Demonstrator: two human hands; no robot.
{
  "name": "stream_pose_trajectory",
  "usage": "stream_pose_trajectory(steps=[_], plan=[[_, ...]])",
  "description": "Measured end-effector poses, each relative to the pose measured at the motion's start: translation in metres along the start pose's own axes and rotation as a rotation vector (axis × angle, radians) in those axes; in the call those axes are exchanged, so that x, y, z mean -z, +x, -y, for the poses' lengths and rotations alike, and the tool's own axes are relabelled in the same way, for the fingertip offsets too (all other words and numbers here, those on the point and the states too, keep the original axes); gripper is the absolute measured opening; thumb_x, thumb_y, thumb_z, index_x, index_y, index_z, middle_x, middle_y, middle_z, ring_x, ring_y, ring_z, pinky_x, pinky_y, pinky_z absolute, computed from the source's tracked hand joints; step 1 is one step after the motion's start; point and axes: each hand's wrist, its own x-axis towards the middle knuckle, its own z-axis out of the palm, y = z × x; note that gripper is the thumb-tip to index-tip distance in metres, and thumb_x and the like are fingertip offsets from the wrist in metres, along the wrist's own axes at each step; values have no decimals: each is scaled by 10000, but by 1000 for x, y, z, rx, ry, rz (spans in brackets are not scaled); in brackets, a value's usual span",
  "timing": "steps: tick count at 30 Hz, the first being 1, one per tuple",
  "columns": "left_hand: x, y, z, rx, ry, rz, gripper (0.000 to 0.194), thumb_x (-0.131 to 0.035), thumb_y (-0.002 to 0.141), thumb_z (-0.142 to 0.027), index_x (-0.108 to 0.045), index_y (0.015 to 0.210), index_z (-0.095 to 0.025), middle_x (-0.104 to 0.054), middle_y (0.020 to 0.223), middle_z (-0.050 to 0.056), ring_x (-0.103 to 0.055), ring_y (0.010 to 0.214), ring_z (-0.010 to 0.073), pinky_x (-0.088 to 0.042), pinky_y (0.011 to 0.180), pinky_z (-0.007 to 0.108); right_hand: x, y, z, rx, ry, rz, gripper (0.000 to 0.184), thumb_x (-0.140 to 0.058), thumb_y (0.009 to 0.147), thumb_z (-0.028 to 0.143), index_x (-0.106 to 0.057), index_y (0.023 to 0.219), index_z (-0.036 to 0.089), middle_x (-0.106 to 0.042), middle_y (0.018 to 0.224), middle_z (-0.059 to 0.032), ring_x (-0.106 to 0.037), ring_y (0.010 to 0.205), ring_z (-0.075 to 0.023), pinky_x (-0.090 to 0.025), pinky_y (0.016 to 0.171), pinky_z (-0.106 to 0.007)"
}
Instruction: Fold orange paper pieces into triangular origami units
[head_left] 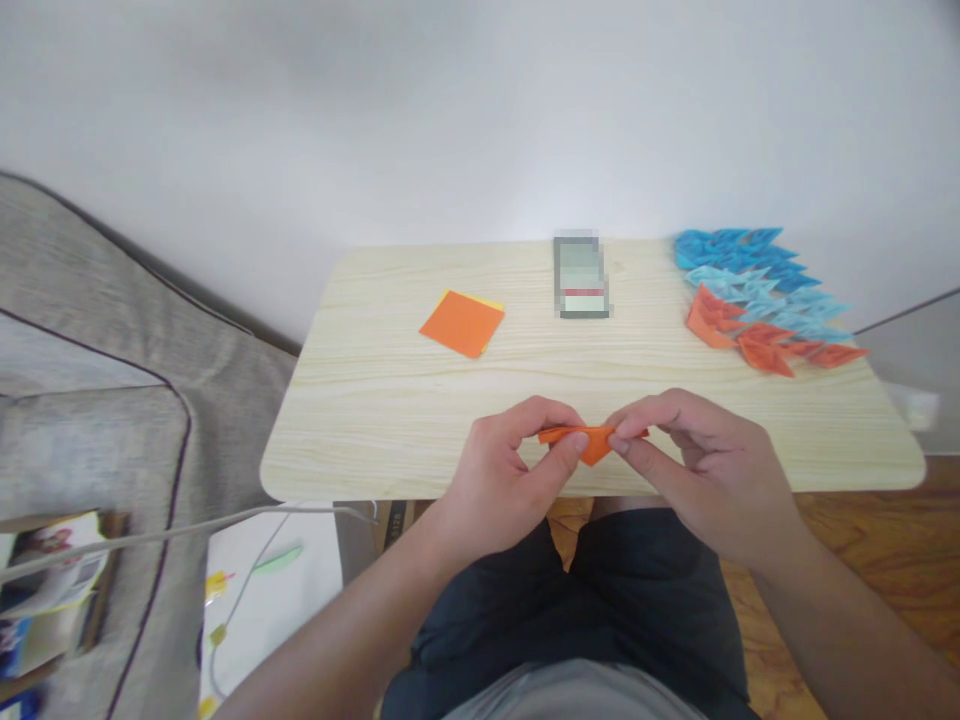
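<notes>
Between my two hands is a small piece of folded orange paper point(595, 447), narrow and long at the top with a point hanging down in the middle. My left hand point(517, 465) pinches its left part between thumb and forefinger. On the other side, my right hand point(697, 460) pinches the right part in the same way. Both hands are above the front edge of the pale wooden table point(375, 400). Parts of the paper are hidden behind the fingers.
Flat orange sheets point(463, 324), with yellow beneath, lie left of centre. A blurred-out phone point(582, 277) lies at the back. Rows of folded paper pieces in blue point(739, 250), light blue point(795, 308) and orange point(765, 345) fill the right side. A grey sofa point(225, 420) stands left.
</notes>
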Motion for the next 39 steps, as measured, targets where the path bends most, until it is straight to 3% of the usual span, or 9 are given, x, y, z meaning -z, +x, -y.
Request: stream_pose_trajectory(steps=[5, 9, 14, 23, 30, 39], plan=[[16, 43, -27, -216, 99, -105, 66, -686, 949, -215, -716, 1002, -189, -755, 913, 19, -688, 836, 140, -535, 780, 262, 15, 39, 26, 56, 70, -119, 265, -778, 905, 351, -713, 1146, 265, -782, 1061, -48, -752, 936, -216, -610, 837, -343], [31, 81, -54, -427, 213, -193, 72, -683, 946, -203, -720, 1008, -194, -774, 943, 32, -701, 858, 156, -541, 816, 287, 34, 75, 52, 147, 17, -247, 148, -760, 920, 398, -788, 959, 259, -785, 847, -29, -727, 749, -176, -586, 640, -276], [47, 117, -78, -531, 223, -262, 78, -706, 934, -189, -713, 1012, -196, -764, 907, 9, -685, 802, 126, -531, 779, 254, 51, 106, 77, 206, 41, -345, 130, -809, 876, 338, -810, 975, 253, -791, 798, -18, -738, 706, -174, -615, 623, -268], [58, 162, -87, -557, 140, -319, 94, -736, 910, -155, -711, 991, -196, -738, 898, -7, -667, 824, 113, -505, 771, 248, 67, 151, 87, 268, 38, -504, 65, -858, 818, 307, -824, 870, 290, -814, 847, -1, -757, 739, -164, -631, 708, -246], [67, 169, -82, -524, 63, -330, 94, -725, 920, -145, -702, 987, -208, -715, 900, -15, -644, 830, 108, -487, 769, 243, 81, 164, 81, 318, -40, -340, 182, -825, 862, 345, -812, 1042, 325, -828, 961, -13, -793, 843, -205, -642, 804, -304], [62, 164, -81, -419, -125, -243, 40, -706, 954, -203, -699, 974, -237, -699, 868, -25, -622, 820, 113, -474, 756, 249, 82, 159, 81, 375, 65, -306, 140, -817, 863, 269, -802, 998, 304, -818, 947, -14, -780, 834, -185, -627, 776, -274]])
